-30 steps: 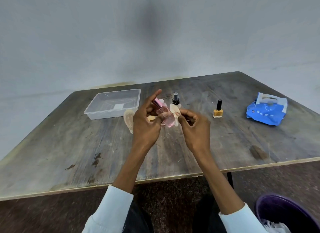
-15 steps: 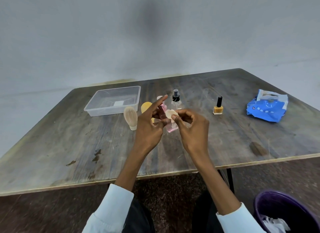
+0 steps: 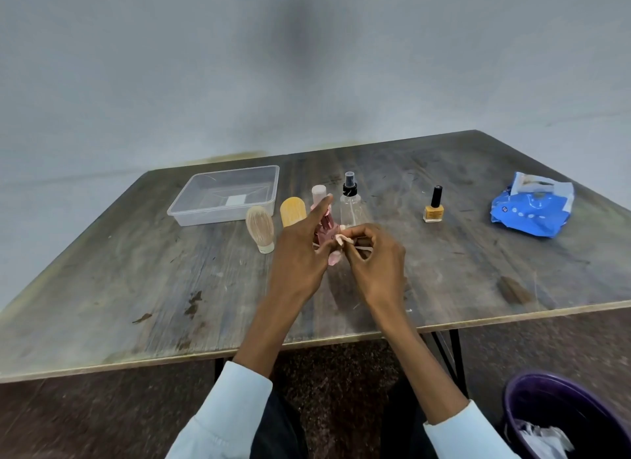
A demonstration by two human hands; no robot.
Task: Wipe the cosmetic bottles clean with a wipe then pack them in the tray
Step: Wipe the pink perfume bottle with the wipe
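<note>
Left grip: your left hand (image 3: 300,253) curls round the pink bottle (image 3: 326,231), forefinger straight, steadying it above the worktop (image 3: 136,287).
Right grip: your right hand (image 3: 375,264) pinches a small crumpled wipe (image 3: 341,238) against the bottle's side, evidently to rub it.
Beyond the grip: clear spray bottle (image 3: 350,204), rounded caps, glossy plastic.
Tray (image 3: 223,194): translucent, rectangular, up-left of the grip, nothing packed.

Left hand (image 3: 300,260) holds pink bottle (image 3: 326,231); right hand (image 3: 374,264) pinches wipe (image 3: 341,241) against it, above table (image 3: 136,287).
</note>
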